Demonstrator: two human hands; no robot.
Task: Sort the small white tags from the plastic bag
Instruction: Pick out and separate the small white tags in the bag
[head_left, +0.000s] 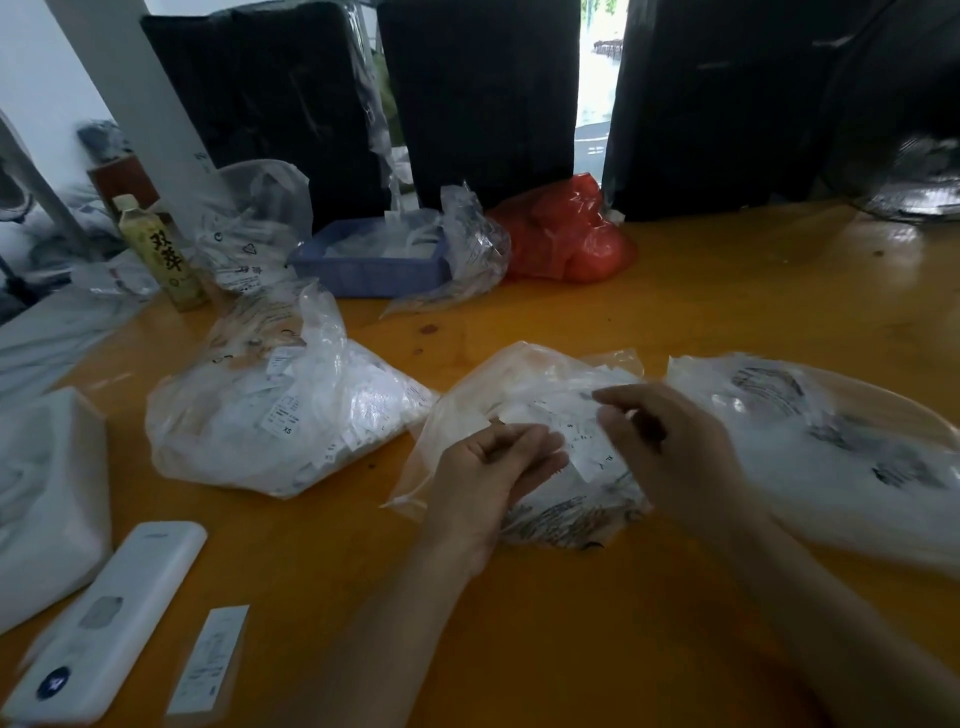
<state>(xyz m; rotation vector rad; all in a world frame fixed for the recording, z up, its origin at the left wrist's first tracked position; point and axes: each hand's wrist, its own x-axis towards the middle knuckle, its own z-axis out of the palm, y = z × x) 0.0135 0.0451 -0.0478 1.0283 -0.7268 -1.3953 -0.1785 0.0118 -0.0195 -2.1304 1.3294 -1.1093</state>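
A clear plastic bag (524, 374) of small white tags lies in the middle of the orange table (727, 291). My left hand (498, 467) hovers over its near side with fingers curled, holding a small stack of white tags (511, 415). My right hand (670, 441) is just to the right, pinching one white tag (587, 447) printed with size letters. A fuller bag of tags (280, 415) sits to the left. Another clear bag (831, 447) with dark print lies to the right.
A blue tray (363, 270), a red bag (566, 234) and a drink bottle (161, 254) stand at the back before black bundles (478, 93). A white power bank (109, 618), a strip of paper (210, 660) and a white box (47, 499) lie near left.
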